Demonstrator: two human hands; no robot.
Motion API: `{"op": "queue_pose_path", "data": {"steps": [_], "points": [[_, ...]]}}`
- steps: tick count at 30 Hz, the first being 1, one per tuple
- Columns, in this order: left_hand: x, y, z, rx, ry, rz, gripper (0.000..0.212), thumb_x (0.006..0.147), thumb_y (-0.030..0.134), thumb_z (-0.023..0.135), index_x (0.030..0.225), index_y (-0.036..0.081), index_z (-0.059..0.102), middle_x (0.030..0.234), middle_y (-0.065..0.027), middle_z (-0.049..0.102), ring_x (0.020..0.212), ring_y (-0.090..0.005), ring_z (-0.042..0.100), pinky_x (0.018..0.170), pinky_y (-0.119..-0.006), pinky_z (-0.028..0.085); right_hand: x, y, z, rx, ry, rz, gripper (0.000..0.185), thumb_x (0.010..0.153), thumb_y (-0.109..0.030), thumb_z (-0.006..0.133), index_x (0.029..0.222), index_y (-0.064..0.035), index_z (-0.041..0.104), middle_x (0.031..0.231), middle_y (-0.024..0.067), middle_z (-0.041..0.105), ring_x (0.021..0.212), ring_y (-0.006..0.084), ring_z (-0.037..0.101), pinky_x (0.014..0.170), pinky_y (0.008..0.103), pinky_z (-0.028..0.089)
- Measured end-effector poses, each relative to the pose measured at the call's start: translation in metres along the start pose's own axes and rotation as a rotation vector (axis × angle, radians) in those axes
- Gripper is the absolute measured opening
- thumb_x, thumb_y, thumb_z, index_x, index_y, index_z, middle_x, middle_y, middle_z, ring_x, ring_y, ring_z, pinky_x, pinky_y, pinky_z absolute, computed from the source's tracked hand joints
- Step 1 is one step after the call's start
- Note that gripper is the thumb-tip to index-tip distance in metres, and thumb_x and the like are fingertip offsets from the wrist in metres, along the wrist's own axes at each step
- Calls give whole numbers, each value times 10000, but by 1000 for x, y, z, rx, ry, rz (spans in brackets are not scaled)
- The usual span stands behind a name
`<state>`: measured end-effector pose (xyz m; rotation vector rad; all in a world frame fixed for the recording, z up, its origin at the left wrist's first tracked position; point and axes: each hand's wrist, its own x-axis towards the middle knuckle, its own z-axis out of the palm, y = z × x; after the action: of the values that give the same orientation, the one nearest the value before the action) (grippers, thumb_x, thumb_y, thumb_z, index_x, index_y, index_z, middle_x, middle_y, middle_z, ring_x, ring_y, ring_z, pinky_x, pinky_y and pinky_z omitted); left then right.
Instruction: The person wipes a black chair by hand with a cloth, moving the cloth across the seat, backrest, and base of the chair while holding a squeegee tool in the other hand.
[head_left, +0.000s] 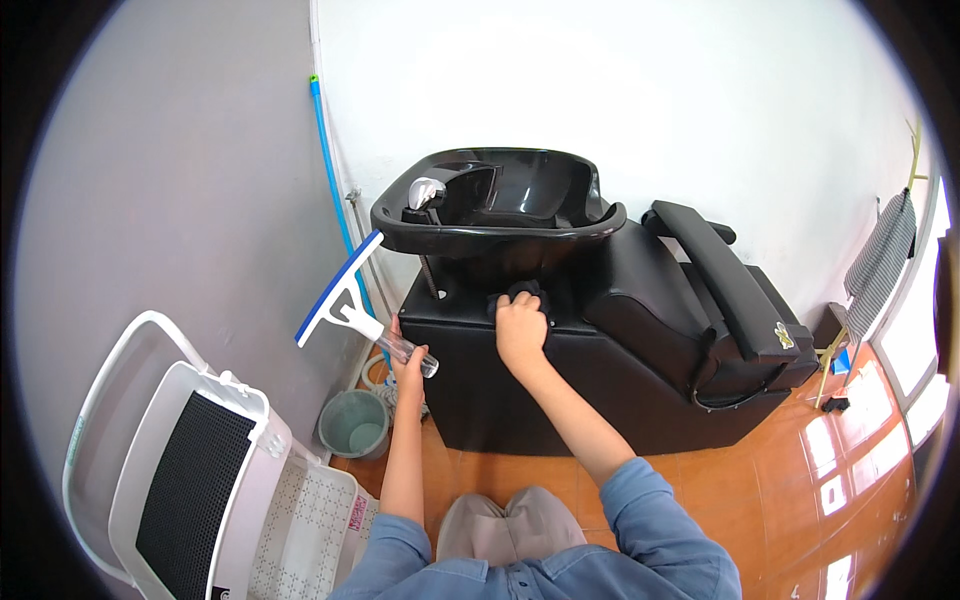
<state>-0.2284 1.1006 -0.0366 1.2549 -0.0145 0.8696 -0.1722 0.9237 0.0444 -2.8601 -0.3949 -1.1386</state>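
My left hand (409, 365) grips the clear handle of a white squeegee (346, 300), whose blue blade tilts up to the left. Bunched under my right hand (521, 328) is a black cloth (529, 289), pressed on the black upholstered base (517, 390) of a salon shampoo chair. Just above the cloth sits the glossy black wash basin (499, 238). A chrome shower head (427, 193) rests in its holder at the basin's left side, with a hose running down into the base.
At lower left stands a white plastic trolley (199, 450) with a black mesh panel. A grey-green bucket (355, 424) is on the tiled floor beside the base. A blue pipe (328, 150) runs down the wall corner. The chair's padded armrest (720, 277) juts out rightward.
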Motion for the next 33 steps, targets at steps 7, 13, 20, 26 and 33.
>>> {"op": "queue_pose_path", "data": {"steps": [7,13,20,26,33], "points": [[5,6,-12,-66,-76,-31,772,652,-39,514,1393,-4,300,1455,-131,288,1389,-245,194,1114,-322,126,12,-52,9,83,3,-89,111,719,-117,618,823,-81,629,843,109,578,794,229,591,572,286,535],[10,-1,-24,-30,-94,-4,770,637,-31,520,1380,-5,318,1435,-135,320,1372,-250,232,1122,-347,143,21,-80,7,250,55,-278,100,722,-144,610,788,-76,640,819,97,585,778,228,596,562,290,532],[10,-10,-23,-12,-50,-32,763,628,-7,515,1372,9,346,1411,-137,348,1364,-257,246,1108,-364,183,60,-130,25,441,-55,-420,165,637,-156,687,791,-97,688,838,121,627,785,265,635,600,327,539],[7,-3,-18,-21,-78,-32,761,645,-11,522,1383,25,339,1440,-135,318,1379,-274,211,1112,-361,154,100,-141,43,581,-203,-380,202,642,-167,705,840,-129,692,917,103,635,882,281,638,741,388,526],[4,4,-23,-53,-6,-101,729,680,3,522,1385,21,336,1438,-139,323,1363,-251,245,1105,-360,161,81,-145,12,393,-298,-378,307,658,-191,700,959,-132,679,1025,87,606,965,346,601,764,416,519]]}}
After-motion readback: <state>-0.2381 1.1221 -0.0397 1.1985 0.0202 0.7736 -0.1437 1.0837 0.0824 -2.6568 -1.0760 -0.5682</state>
